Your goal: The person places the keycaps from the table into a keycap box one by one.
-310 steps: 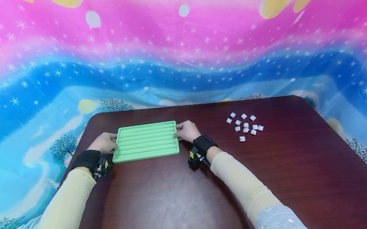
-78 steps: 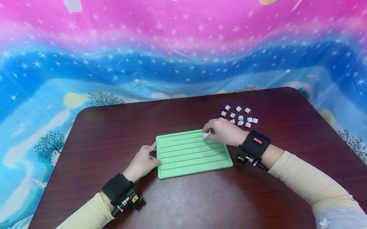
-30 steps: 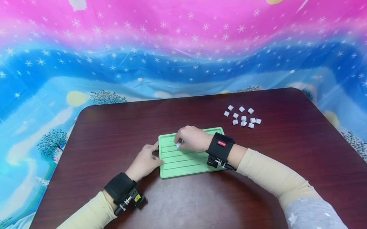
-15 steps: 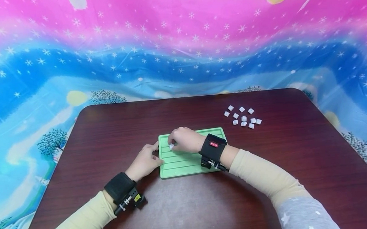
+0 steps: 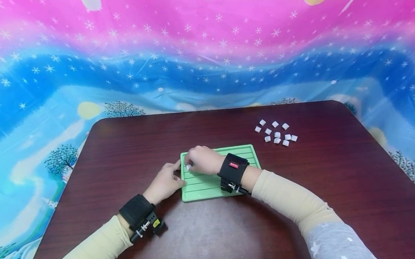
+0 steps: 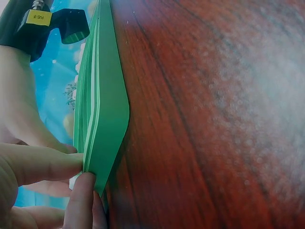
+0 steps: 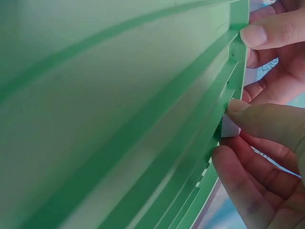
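Note:
A green ridged tray (image 5: 203,189) lies on the table, its long grooves running left to right. My left hand (image 5: 162,182) grips its left edge, with the thumb (image 7: 267,34) over the rim and fingers behind. Reaching across the tray, my right hand (image 5: 205,161) pinches a small white keycap (image 7: 229,128) between thumb and fingers. That keycap is at the left end of a groove near the far side, close to the end wall. In the left wrist view the tray's green side wall (image 6: 108,95) stands before my right hand, and the keycap is mostly hidden.
Several white keycaps (image 5: 277,135) lie scattered on the dark wooden table (image 5: 151,138), right of the tray and farther back. A patterned cloth (image 5: 205,78) hangs behind the table. Each wrist wears a black strap with a camera.
Over the last second my right hand has slid left along the tray with the keycap, up to the left end. Earlier, the tray moved right and nearer. The left hand keeps its grip.

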A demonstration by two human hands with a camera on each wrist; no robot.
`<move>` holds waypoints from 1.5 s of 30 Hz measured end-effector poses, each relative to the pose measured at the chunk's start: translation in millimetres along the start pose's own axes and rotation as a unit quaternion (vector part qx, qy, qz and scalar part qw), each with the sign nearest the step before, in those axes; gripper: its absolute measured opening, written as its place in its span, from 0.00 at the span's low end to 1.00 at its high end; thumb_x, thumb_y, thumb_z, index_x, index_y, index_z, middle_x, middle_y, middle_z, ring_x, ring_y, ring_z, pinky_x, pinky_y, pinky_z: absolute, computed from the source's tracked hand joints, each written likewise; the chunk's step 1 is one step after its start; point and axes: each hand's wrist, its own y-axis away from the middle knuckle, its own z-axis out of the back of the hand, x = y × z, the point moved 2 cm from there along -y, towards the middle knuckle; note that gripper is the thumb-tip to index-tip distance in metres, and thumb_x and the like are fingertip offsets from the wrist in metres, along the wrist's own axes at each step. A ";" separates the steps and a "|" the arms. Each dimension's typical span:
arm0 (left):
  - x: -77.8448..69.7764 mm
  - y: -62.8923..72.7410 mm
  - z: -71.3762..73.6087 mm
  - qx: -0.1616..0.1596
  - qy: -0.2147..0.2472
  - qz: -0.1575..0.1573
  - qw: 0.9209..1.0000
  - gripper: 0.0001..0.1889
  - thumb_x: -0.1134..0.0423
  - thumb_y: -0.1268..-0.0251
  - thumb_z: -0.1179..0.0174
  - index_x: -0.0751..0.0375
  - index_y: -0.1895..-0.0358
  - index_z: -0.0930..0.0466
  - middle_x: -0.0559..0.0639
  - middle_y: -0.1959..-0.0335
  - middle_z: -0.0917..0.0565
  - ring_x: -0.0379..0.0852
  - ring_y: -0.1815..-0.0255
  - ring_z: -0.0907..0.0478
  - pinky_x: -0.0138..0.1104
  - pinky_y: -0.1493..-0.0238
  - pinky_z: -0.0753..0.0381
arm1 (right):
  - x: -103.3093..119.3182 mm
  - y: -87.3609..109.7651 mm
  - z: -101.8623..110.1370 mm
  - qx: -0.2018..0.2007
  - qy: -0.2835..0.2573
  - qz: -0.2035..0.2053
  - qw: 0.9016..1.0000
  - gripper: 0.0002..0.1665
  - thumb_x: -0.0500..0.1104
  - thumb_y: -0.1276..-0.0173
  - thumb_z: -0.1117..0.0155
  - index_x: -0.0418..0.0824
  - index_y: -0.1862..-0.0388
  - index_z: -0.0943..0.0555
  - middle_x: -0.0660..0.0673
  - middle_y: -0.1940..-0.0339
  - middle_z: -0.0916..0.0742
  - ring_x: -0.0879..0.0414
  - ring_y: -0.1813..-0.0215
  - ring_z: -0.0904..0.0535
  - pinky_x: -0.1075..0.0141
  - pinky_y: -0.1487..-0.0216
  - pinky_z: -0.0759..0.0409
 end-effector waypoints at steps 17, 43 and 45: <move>-1.1 0.5 1.0 0.005 -0.014 -0.013 1.000 0.41 0.72 0.36 0.35 0.76 0.22 0.45 0.72 0.35 0.33 0.45 0.65 0.23 0.36 0.62 0.23 | -0.9 -6.0 -4.4 -0.008 0.007 0.008 1.000 0.07 0.37 0.30 0.29 0.39 0.55 0.11 0.48 0.60 0.11 0.57 0.59 0.18 0.64 0.54 0.21; 0.8 -0.9 0.5 0.000 -0.011 -0.005 1.000 0.41 0.73 0.36 0.35 0.77 0.22 0.45 0.72 0.34 0.33 0.44 0.65 0.23 0.36 0.62 0.23 | 2.1 -8.4 -7.4 -0.009 0.025 0.003 1.000 0.01 0.36 0.31 0.29 0.41 0.61 0.14 0.50 0.65 0.15 0.58 0.66 0.24 0.65 0.60 0.25; 0.9 -0.5 0.4 0.000 -0.009 -0.007 1.000 0.41 0.73 0.36 0.35 0.77 0.23 0.45 0.72 0.35 0.32 0.44 0.65 0.23 0.36 0.61 0.23 | 1.8 -8.1 -7.5 -0.005 0.019 0.001 1.000 0.06 0.37 0.30 0.29 0.40 0.56 0.13 0.48 0.63 0.14 0.58 0.63 0.22 0.65 0.58 0.23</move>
